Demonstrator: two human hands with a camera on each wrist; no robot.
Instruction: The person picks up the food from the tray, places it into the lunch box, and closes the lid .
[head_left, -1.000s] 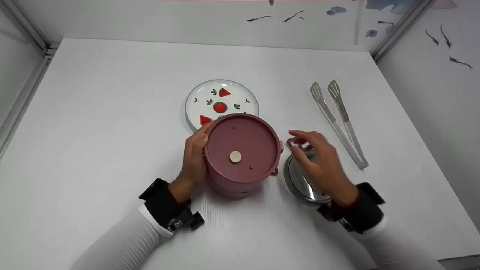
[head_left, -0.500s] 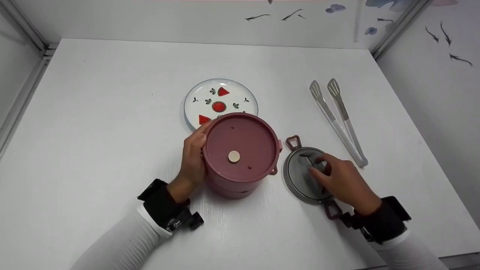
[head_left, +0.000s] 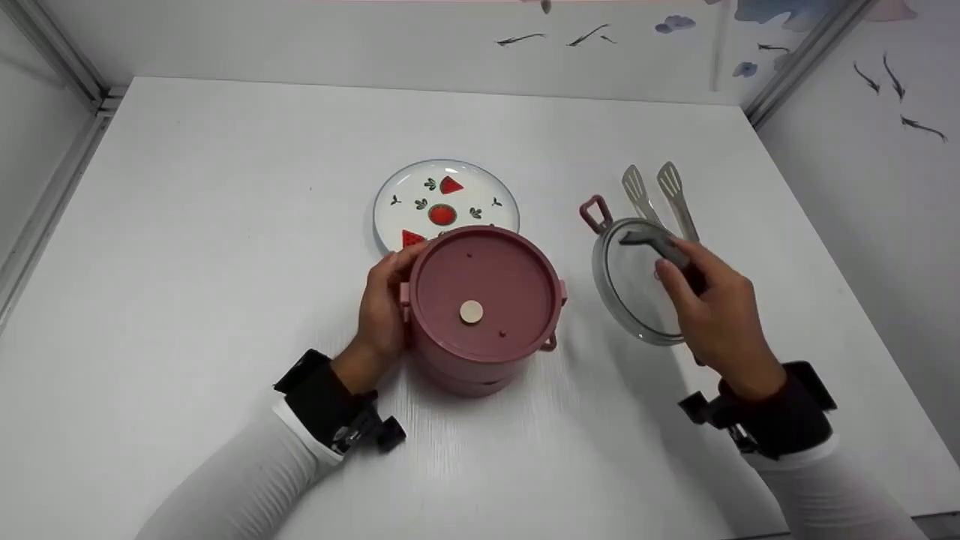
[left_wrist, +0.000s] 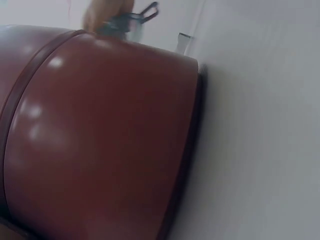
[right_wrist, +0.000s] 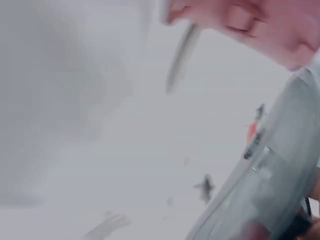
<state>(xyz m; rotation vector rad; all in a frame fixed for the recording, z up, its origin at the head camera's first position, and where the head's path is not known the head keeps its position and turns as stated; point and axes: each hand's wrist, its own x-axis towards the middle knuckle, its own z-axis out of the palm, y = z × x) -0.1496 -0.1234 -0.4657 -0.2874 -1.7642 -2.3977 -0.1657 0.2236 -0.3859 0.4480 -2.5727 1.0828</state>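
A round pink lidded pot (head_left: 495, 274) stands upright, a small cream button on its flat lid and clasps at its sides. My left hand (head_left: 381, 311) holds its left side, fingers reaching round behind it. In the left wrist view the pot's glossy reddish wall (left_wrist: 105, 135) fills much of the picture. To the right, raised over the table and tilted, is a clear glass lid (head_left: 637, 289) with a reddish side loop (head_left: 596, 214). My right hand (head_left: 720, 322) grips the lid's dark grey handle (head_left: 649, 241). The right wrist view shows the glass lid (right_wrist: 270, 185) edge-on and blurred.
Behind the pot lies a white plate (head_left: 405, 214) with watermelon drawings, its front edge hidden by the pot. Slotted metal tongs (head_left: 675, 199) lie at the right, partly covered by the lid and right hand. White walls border the white table (head_left: 210, 225).
My right hand has taken hold of the glass lid's handle and lifted the lid up and away, further back and right. My left hand has stayed at the pot's side, and the pot has not moved.
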